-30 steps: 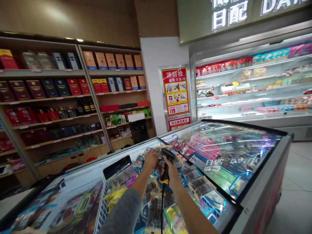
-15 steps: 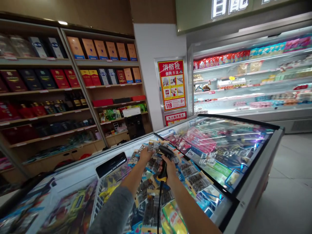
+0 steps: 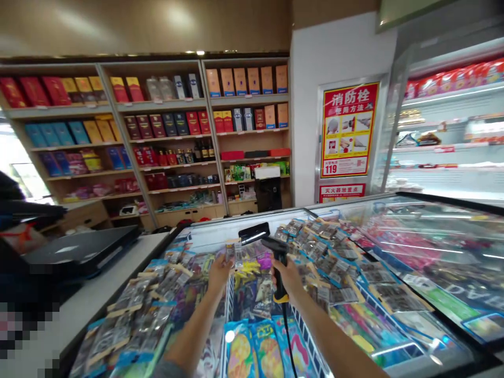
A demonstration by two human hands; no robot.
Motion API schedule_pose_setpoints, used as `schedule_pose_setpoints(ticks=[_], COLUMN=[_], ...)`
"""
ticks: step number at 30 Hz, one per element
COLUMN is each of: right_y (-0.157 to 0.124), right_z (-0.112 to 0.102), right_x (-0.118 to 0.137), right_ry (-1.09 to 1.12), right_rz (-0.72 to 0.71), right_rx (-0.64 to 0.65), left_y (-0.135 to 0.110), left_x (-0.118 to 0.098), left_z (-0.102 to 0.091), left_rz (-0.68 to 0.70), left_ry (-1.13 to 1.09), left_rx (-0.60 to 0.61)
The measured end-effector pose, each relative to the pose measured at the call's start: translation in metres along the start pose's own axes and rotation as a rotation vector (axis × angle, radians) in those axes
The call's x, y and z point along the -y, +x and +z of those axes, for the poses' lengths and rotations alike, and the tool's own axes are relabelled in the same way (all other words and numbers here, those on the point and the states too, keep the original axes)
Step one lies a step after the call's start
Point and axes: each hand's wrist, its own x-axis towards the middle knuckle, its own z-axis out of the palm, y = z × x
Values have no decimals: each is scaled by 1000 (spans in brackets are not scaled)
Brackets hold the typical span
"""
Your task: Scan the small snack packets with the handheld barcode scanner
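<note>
My left hand (image 3: 220, 273) is closed on a small clear packet (image 3: 235, 251) with dark contents, held up over the chest freezer's glass top. In my right hand (image 3: 289, 275) is a black and yellow barcode scanner (image 3: 276, 248), its head pointing left towards the packet and its cable hanging down. Similar packets lie in a pile (image 3: 328, 254) to the right of my right hand. Another pile of packets (image 3: 134, 310) covers the glass to the left of my left hand. Just beyond the scanner, a black smartphone (image 3: 254, 233) rests at the freezer's back edge.
Ice-cream packs (image 3: 255, 349) show inside the freezer, below my hands. A counter (image 3: 98, 278) with a dark flat device (image 3: 86, 249) stands at the left. Behind are shelves of boxes (image 3: 169, 126), a fire-hydrant sign (image 3: 348, 131) and a refrigerated display (image 3: 449, 121).
The view has turned left, bringing the left pile and counter into sight. My left hand has moved off the right pile with a packet, and the scanner has moved left too.
</note>
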Motion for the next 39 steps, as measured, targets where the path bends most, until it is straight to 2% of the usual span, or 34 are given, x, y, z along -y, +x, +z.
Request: schedule_pose_setpoints(ticks=[3, 5, 9, 13, 16, 23, 33, 36, 39], right_y=[-18, -29, -47, -59, -63, -64, -60, -57, -52], right_z=[36, 47, 45, 39, 39, 41, 35, 43, 61], right_x=[-25, -37, -47, -49, -52, -59, -56, -56, -59], right_ry=[-170, -300, -574, -676, -610, -297, -393, -355, -169], right_rz=[8, -1, -64, -65, -50, 19, -1, 36, 127], right_rx=[105, 164, 213, 226, 194, 80, 161, 181, 172], left_y=[-14, -20, -23, -22, -24, -30, -28, -27, -25], left_x=[10, 15, 22, 25, 23, 15, 20, 18, 10], left_z=[-20, -24, -23, -21, -21, -22, -21, -21, -27], left_rz=[-35, -33, 0, -18, -43, -68, -38, -38, -28], left_ry=[-2, -36, -127, -215, -193, -47, -42, 6, 40], left_rx=[-146, -188, -239, -253, -247, -218, -195, -208, -234])
